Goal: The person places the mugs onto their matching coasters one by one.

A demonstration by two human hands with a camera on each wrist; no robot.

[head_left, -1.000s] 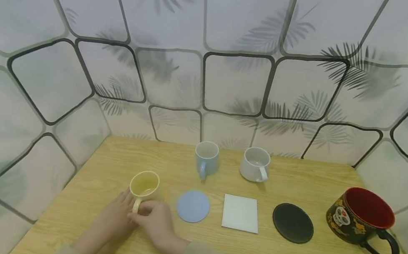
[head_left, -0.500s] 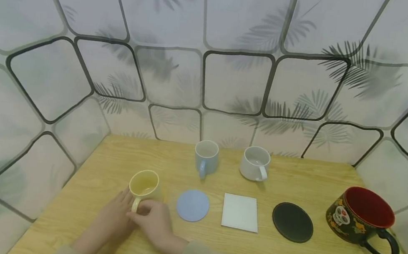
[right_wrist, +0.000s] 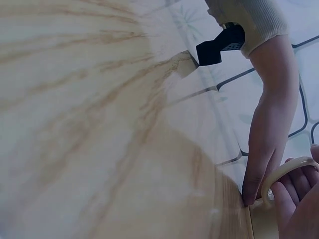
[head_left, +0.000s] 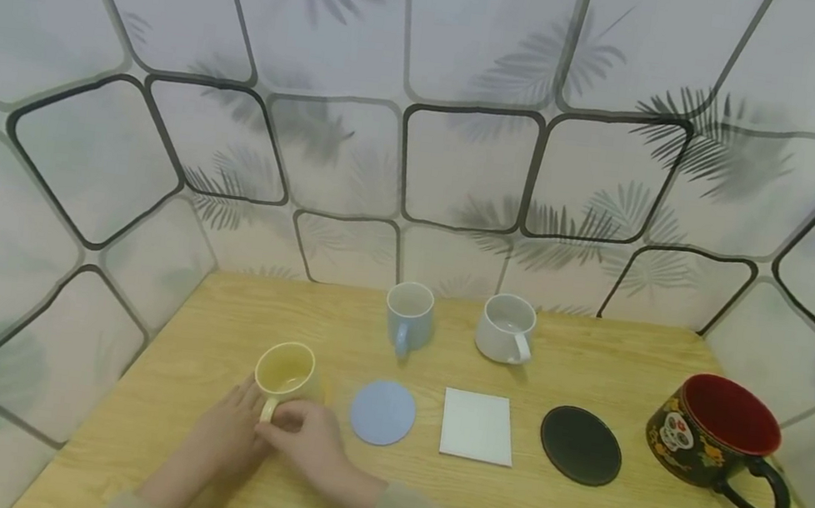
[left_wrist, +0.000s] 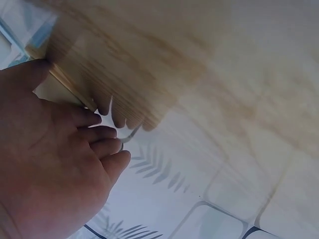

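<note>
A pale yellow mug (head_left: 285,374) stands upright at the left of the table, its handle (right_wrist: 286,172) toward the person. My right hand (head_left: 314,440) pinches that handle between thumb and fingers. Along the mug's left side lies my left hand (head_left: 232,427), its fingers stretched forward and partly hidden behind the mug. In the left wrist view the palm of the left hand (left_wrist: 55,159) shows, with its fingers extended just over the table and the thumb at a thin yellowish edge (left_wrist: 70,84). A bit of yellow (head_left: 327,390) shows at the mug's right side.
Right of the mug lie a round blue coaster (head_left: 383,413), a square white coaster (head_left: 477,427) and a round black coaster (head_left: 580,445). Behind them stand a light blue mug (head_left: 409,320) and a white cup (head_left: 506,332). A large black skull-patterned mug (head_left: 688,441) stands far right.
</note>
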